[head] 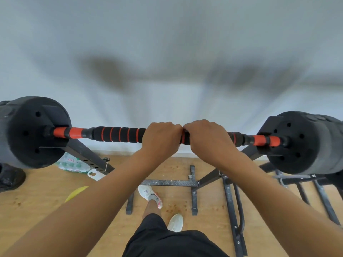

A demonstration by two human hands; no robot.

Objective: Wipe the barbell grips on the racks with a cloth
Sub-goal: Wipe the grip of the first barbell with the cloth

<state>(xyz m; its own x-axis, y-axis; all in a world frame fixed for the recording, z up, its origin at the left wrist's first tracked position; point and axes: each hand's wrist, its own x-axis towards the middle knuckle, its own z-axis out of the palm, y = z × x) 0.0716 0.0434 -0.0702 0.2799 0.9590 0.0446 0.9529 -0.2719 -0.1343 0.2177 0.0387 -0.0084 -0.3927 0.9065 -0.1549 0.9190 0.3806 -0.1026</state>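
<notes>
While the barbell [118, 134] sat up on the rack [87, 156], both hands were on it dead centre. The left hand [161, 136] was curled over the top of the bar, and the right hand [207, 138] was wrapped round it just beside, knuckles almost touching. And no cloth was in sight! Neither fist showed any fabric poking out, though a scrap tucked under a palm could not be ruled out. By that reading the wiping looked barely begun, or paused. The ribbed black-and-orange foam grip [128, 135] to the left of the hands lay bare and unattended. The matching stretch to the right was mostly hidden under the right hand, and nothing showed whether either part had been cleaned. The bar's long axis ran left to right across the view, close to level and parallel to the pale wall [167, 43] behind it. One end pointed into the left weight plate [33, 132] and the other into the right weight plate [304, 143]. Below, the rack's dark base sat on a wooden floor [27, 210]. A yellow object [77, 192] lay there near the left forearm; it was too blurred to say whether it was a cloth. A pack of bottles [71, 163] rested against the wall.
</notes>
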